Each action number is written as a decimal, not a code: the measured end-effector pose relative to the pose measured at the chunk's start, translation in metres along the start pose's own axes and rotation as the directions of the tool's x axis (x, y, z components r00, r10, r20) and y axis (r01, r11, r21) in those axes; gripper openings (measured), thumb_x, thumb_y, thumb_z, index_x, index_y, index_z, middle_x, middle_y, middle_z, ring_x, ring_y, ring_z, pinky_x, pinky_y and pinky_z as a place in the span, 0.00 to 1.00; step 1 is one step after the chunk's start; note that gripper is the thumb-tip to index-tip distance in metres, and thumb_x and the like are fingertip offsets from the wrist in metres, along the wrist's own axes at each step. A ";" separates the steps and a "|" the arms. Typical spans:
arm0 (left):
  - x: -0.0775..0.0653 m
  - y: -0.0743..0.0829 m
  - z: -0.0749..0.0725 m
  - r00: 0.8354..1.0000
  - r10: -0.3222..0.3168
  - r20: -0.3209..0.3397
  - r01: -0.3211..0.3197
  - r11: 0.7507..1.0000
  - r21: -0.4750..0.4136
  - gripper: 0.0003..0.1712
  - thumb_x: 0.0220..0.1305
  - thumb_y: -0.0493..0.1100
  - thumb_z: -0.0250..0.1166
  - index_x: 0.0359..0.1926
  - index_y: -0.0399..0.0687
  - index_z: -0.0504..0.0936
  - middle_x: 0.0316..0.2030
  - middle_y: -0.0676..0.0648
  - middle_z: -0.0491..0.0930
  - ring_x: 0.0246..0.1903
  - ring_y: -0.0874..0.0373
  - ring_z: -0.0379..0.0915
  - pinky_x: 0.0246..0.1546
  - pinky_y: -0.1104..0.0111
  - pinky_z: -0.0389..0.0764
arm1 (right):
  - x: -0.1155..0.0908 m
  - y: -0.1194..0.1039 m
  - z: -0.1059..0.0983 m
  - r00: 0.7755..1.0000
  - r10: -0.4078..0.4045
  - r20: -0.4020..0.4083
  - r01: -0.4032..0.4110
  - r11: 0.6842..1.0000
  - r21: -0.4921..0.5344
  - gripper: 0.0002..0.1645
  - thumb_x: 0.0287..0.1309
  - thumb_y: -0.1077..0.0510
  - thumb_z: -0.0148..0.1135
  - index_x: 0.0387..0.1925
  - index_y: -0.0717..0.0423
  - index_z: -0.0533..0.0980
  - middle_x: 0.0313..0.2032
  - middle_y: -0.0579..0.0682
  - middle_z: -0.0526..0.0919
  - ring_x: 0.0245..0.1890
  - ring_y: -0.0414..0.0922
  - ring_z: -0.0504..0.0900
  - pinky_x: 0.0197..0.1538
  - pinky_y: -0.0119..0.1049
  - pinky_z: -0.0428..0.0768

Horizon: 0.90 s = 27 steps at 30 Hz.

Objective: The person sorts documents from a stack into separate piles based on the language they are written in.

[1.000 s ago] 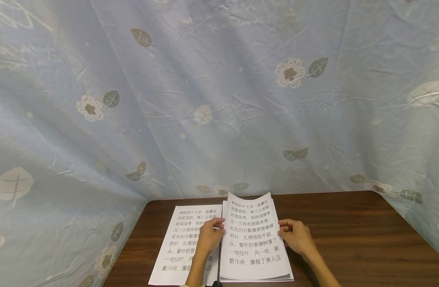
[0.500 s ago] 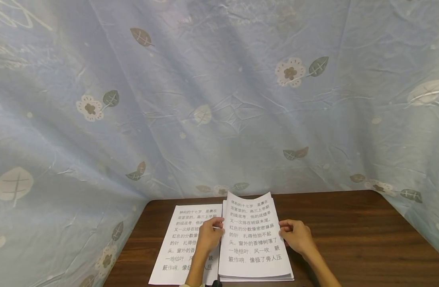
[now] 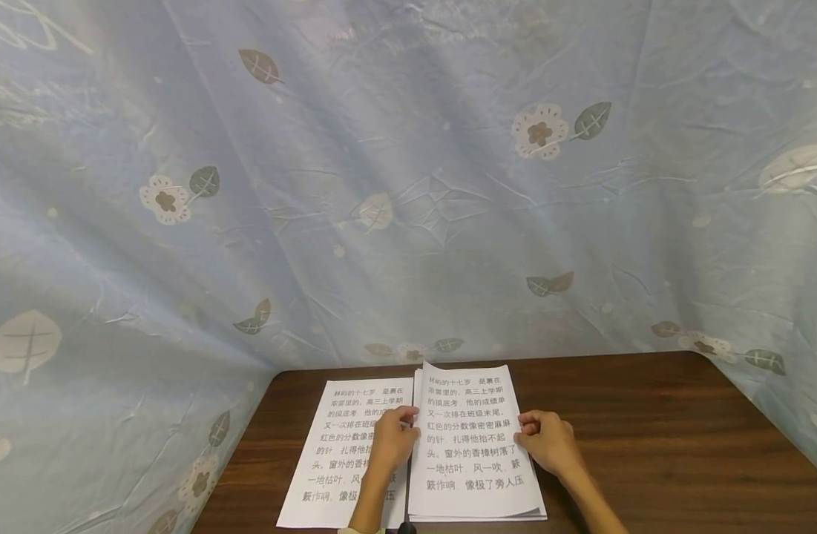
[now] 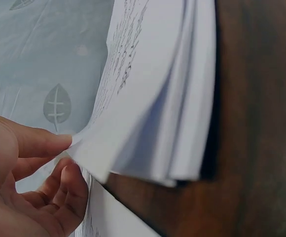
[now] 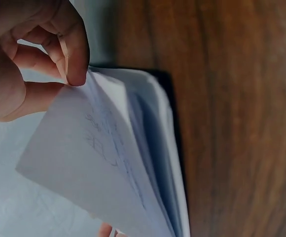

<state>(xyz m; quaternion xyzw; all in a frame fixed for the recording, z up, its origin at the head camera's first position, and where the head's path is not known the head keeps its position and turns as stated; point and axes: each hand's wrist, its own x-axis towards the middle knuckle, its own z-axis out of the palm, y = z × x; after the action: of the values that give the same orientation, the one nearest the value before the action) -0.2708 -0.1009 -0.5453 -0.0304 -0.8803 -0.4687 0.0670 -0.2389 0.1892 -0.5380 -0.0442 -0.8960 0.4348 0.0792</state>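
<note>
A thick stack of printed paper (image 3: 471,503) lies on the right, its top sheet bearing large Chinese characters. My left hand (image 3: 395,436) pinches the left edge of the top paper between thumb and fingers; in the left wrist view that edge of the paper (image 4: 133,94) bends up above the layers beneath. On the opposite side, my right hand (image 3: 545,440) pinches the right edge, and the right wrist view has the paper (image 5: 69,148) raised with gaps between the layers below. At the far left, one corner of the top sheet curls upward.
A second printed stack (image 3: 321,475) lies flat just left of the first, partly covered by my left forearm. Both rest on a dark brown wooden table (image 3: 668,437). A blue cloth (image 3: 441,297) with leaf and flower prints hangs behind and around the table.
The far edge of the top sheet has dropped, mostly at its right corner, while the left corner still curls up. Both hands keep nearly the same places at the edges.
</note>
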 end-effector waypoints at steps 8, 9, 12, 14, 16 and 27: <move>0.002 0.007 -0.002 1.000 -0.010 0.004 0.010 0.999 -0.043 0.22 0.62 0.30 0.68 0.57 0.41 0.88 0.42 0.46 0.87 0.39 0.60 0.82 0.37 0.70 0.84 | 0.001 -0.007 -0.005 0.999 -0.012 -0.031 0.011 1.000 -0.023 0.18 0.55 0.63 0.73 0.49 0.63 0.88 0.31 0.44 0.87 0.34 0.41 0.82 0.42 0.39 0.79; 0.001 0.008 -0.002 1.000 -0.013 0.005 0.013 0.999 -0.047 0.22 0.62 0.30 0.68 0.57 0.42 0.88 0.42 0.46 0.87 0.39 0.60 0.82 0.37 0.70 0.84 | 0.001 -0.008 -0.006 0.999 -0.012 -0.034 0.011 1.000 -0.025 0.18 0.56 0.63 0.72 0.49 0.62 0.88 0.31 0.44 0.87 0.34 0.41 0.82 0.42 0.39 0.79; 0.001 0.010 -0.004 1.000 -0.006 -0.002 0.005 0.998 -0.058 0.22 0.61 0.29 0.69 0.57 0.41 0.88 0.42 0.45 0.87 0.38 0.59 0.82 0.36 0.70 0.85 | 0.001 -0.009 -0.009 0.999 -0.012 -0.043 0.011 1.000 -0.025 0.17 0.56 0.62 0.71 0.49 0.61 0.88 0.30 0.43 0.87 0.34 0.41 0.82 0.41 0.38 0.79; 0.001 0.010 -0.005 1.000 0.002 -0.010 -0.002 0.998 -0.066 0.21 0.61 0.29 0.69 0.56 0.40 0.88 0.42 0.44 0.87 0.37 0.59 0.82 0.35 0.71 0.84 | 0.000 -0.010 -0.011 0.999 -0.013 -0.047 0.012 1.000 -0.019 0.17 0.57 0.62 0.70 0.49 0.61 0.88 0.30 0.44 0.88 0.33 0.40 0.83 0.40 0.38 0.80; 0.001 0.011 -0.007 1.000 0.007 -0.017 -0.008 0.997 -0.079 0.21 0.61 0.29 0.69 0.56 0.40 0.88 0.42 0.43 0.87 0.37 0.59 0.82 0.34 0.72 0.84 | 0.000 -0.011 -0.013 0.999 -0.016 -0.050 0.015 1.000 -0.010 0.16 0.59 0.62 0.69 0.49 0.62 0.88 0.31 0.45 0.89 0.33 0.41 0.84 0.38 0.38 0.80; 0.002 0.012 -0.017 1.000 0.004 -0.018 -0.006 0.992 -0.124 0.23 0.62 0.29 0.66 0.58 0.39 0.87 0.44 0.43 0.87 0.34 0.58 0.82 0.29 0.72 0.85 | -0.001 -0.019 -0.019 0.999 0.003 -0.040 -0.002 0.999 0.035 0.16 0.61 0.61 0.68 0.49 0.60 0.88 0.34 0.47 0.90 0.34 0.41 0.86 0.37 0.36 0.80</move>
<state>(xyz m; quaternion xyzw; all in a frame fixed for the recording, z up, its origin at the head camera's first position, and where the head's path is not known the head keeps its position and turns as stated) -0.2694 -0.1081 -0.5254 -0.0325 -0.8487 -0.5226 0.0739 -0.2348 0.1920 -0.5120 -0.0526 -0.8864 0.4494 0.0975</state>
